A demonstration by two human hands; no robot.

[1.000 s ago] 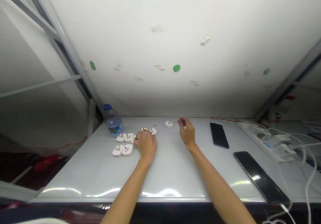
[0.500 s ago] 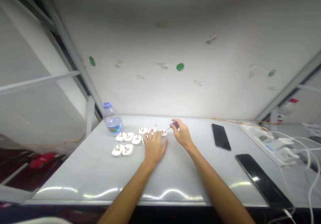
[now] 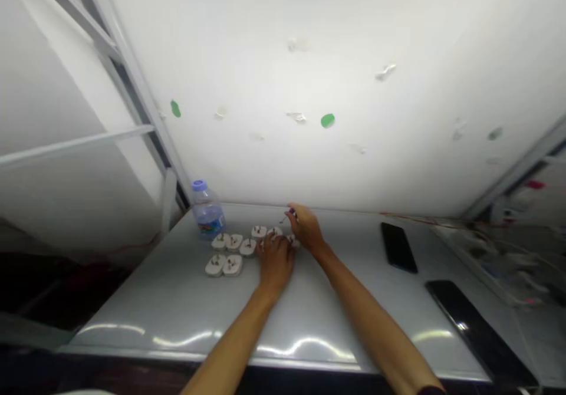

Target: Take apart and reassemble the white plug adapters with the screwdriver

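Several white plugs with metal prongs facing up sit in a loose cluster on the grey table, such as a front plug [image 3: 232, 265] and a back plug [image 3: 259, 231]. My left hand [image 3: 275, 260] lies over the right part of the cluster, fingers spread and touching plugs, some of which it partly hides. Just beyond, my right hand [image 3: 306, 227] is closed on a small screwdriver [image 3: 292, 211] with a dark reddish handle. Its thin shaft points left above the table behind the plugs. A plug [image 3: 292, 240] sits between the two hands, partly covered.
A water bottle [image 3: 207, 211] with a blue cap stands at the back left. To the right lie a smaller black phone [image 3: 398, 247] and a larger black device [image 3: 475, 324]. A power strip [image 3: 481, 268] with cables is farther right. A white wall [image 3: 274, 171] rises behind the table.
My right hand has moved left and away from me with the screwdriver, whose tip has left the rightmost plug. My left hand stays over the plugs. The view has shifted slightly.
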